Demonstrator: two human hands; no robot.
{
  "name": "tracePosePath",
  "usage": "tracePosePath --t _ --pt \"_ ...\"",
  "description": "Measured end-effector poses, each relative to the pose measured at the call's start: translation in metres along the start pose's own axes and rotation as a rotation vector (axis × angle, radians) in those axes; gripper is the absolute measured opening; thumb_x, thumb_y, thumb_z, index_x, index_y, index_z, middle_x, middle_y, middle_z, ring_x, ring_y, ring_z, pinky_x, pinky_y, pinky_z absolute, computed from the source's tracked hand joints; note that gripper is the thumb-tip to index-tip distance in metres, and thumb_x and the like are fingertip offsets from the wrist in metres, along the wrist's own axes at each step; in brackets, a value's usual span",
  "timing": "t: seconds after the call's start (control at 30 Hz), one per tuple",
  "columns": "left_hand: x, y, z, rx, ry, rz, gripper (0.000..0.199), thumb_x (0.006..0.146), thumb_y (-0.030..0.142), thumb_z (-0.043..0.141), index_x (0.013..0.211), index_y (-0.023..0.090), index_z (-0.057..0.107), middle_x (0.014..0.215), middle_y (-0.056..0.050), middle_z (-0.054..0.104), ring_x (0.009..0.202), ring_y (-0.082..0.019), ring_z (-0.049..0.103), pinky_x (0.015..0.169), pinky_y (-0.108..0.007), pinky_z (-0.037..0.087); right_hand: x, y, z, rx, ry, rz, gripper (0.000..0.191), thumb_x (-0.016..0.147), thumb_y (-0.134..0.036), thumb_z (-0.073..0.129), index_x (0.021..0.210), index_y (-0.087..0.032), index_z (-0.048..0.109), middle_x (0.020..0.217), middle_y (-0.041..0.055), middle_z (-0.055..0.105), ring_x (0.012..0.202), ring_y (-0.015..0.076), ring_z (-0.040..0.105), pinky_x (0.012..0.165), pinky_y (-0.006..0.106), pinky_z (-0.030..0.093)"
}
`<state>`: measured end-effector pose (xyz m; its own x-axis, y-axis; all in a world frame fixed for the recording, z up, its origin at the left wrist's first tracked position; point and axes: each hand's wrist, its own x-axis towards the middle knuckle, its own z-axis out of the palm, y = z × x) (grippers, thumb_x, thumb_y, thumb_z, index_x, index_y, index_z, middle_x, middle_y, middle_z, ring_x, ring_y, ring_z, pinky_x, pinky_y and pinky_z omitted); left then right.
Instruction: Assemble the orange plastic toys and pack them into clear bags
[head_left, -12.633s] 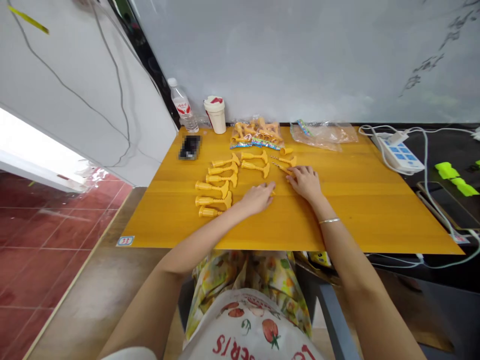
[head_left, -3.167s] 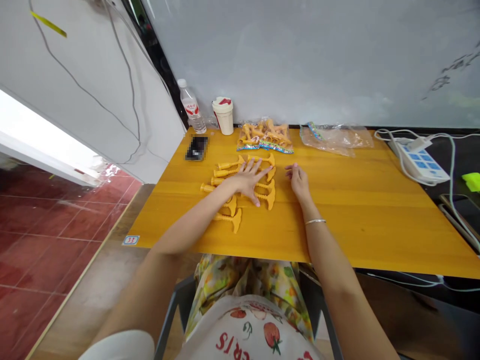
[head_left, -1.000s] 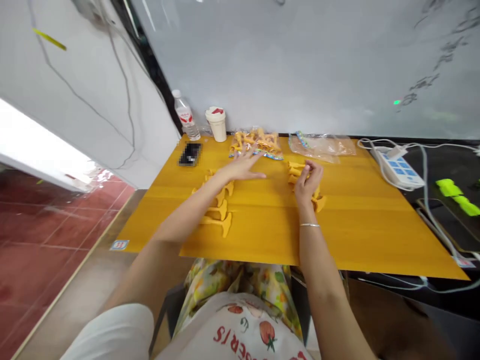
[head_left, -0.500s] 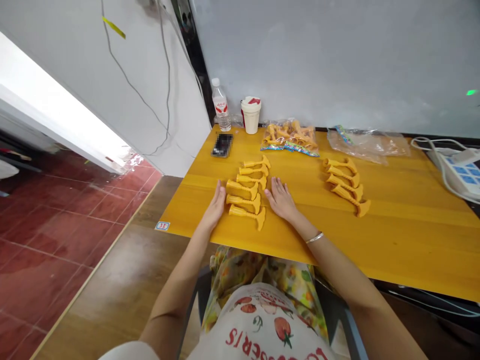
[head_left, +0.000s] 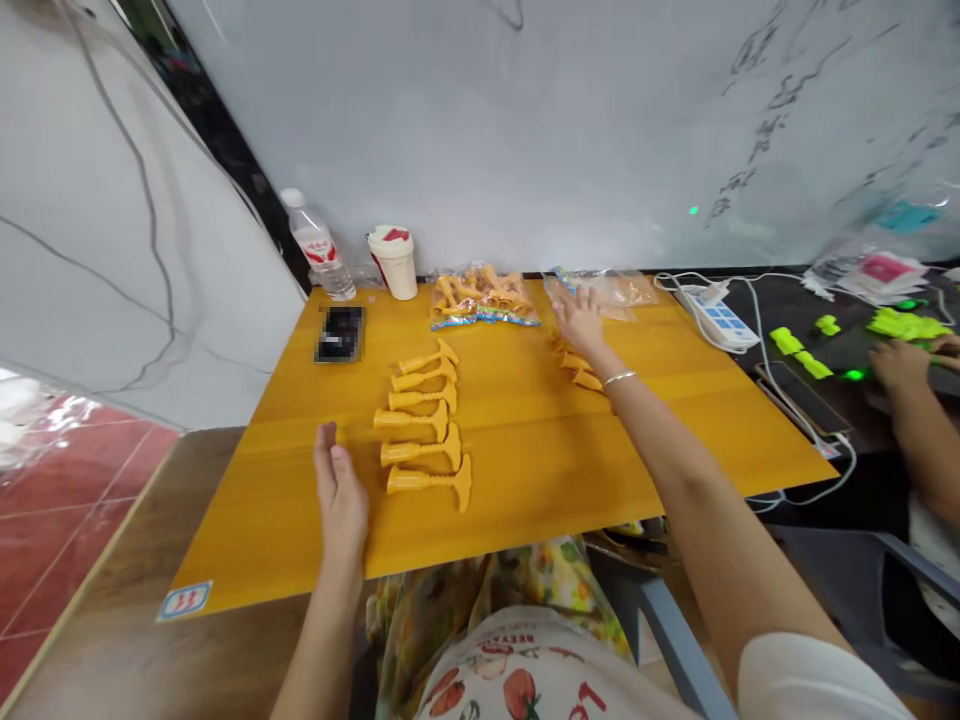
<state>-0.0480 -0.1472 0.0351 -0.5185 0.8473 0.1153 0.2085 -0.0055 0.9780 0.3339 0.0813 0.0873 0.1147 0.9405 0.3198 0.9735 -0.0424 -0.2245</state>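
Several yellow plastic hammers [head_left: 420,450] lie in a column on the yellow table board [head_left: 510,470], heads to the right. Left of them, my left hand [head_left: 341,495] rests on its edge, fingers extended, holding nothing. My right hand [head_left: 581,322] reaches over the upper end of a second group of yellow hammers [head_left: 585,375], fingers spread and nothing visible in it; it partly covers them. Just beyond its fingertips lies a flattened clear bag [head_left: 626,292]. A clear bag full of yellow pieces [head_left: 486,295] sits left of my right hand.
At the back left stand a water bottle [head_left: 321,245] and a white cup [head_left: 395,265], with a phone [head_left: 341,334] in front. A power strip [head_left: 720,318] with white cables lies at right. Beyond it, another person's hands [head_left: 900,365] are near green pieces [head_left: 907,325].
My right hand has left the near hammer column and reached right to the other group. My left hand is now farther from the hammers. The view has swung right.
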Motion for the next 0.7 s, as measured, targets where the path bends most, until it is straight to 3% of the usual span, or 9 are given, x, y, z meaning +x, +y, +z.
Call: tracePosePath --t 0.1,0.2,0.33,0.47,0.6,0.7 --pt "0.002 0.003 0.002 0.057 0.000 0.031 0.065 0.099 0.058 0.038 0.155 0.026 0.030 0.160 -0.006 0.034 0.150 -0.019 0.028 0.125 -0.034 0.019 0.031 0.035 -0.010 -0.132 -0.102 0.093 0.054 0.103 -0.042 0.027 0.137 -0.016 0.060 0.164 0.0132 0.024 0.151 0.0407 0.009 0.115 0.070 0.017" --pt "0.004 0.003 0.003 0.090 -0.012 0.009 0.060 0.099 0.056 0.037 0.153 0.029 0.033 0.159 -0.004 0.036 0.150 -0.019 0.029 0.125 -0.032 0.020 0.047 0.049 -0.008 -0.188 -0.166 0.117 0.054 0.103 -0.040 0.025 0.131 -0.017 0.065 0.163 0.0122 0.027 0.151 0.0401 0.011 0.114 0.070 0.017" --pt "0.006 -0.001 0.003 0.120 -0.005 0.008 0.055 0.100 0.055 0.035 0.149 0.031 0.039 0.156 -0.003 0.040 0.149 -0.019 0.032 0.124 -0.031 0.022 0.058 0.052 0.002 -0.192 -0.180 0.140 0.051 0.102 -0.036 0.029 0.125 -0.015 0.068 0.158 0.0152 0.036 0.148 0.0390 0.021 0.114 0.069 0.019" --pt "0.006 0.004 0.005 0.121 0.000 -0.014 0.055 0.099 0.057 0.035 0.147 0.030 0.042 0.155 -0.003 0.042 0.148 -0.020 0.032 0.125 -0.032 0.021 0.058 0.055 0.008 -0.218 -0.096 0.078 0.051 0.100 -0.031 0.028 0.122 -0.012 0.070 0.154 0.0157 0.043 0.147 0.0360 0.024 0.115 0.065 0.020" --pt "0.005 0.013 0.007 0.140 -0.005 -0.037 0.054 0.099 0.057 0.035 0.145 0.031 0.044 0.155 -0.003 0.042 0.148 -0.021 0.032 0.125 -0.034 0.020 0.056 0.058 0.006 -0.255 -0.109 0.046 0.047 0.096 -0.023 0.031 0.117 -0.008 0.070 0.147 0.0177 0.050 0.147 0.0380 0.024 0.115 0.066 0.019" --pt "0.004 0.014 0.006 0.160 -0.008 -0.036 0.053 0.100 0.056 0.035 0.145 0.031 0.044 0.155 -0.003 0.042 0.148 -0.021 0.033 0.125 -0.034 0.021 0.056 0.051 0.001 -0.221 -0.034 0.035 0.048 0.096 -0.020 0.029 0.121 -0.002 0.066 0.138 0.0231 0.056 0.142 0.0379 0.032 0.112 0.066 0.024"
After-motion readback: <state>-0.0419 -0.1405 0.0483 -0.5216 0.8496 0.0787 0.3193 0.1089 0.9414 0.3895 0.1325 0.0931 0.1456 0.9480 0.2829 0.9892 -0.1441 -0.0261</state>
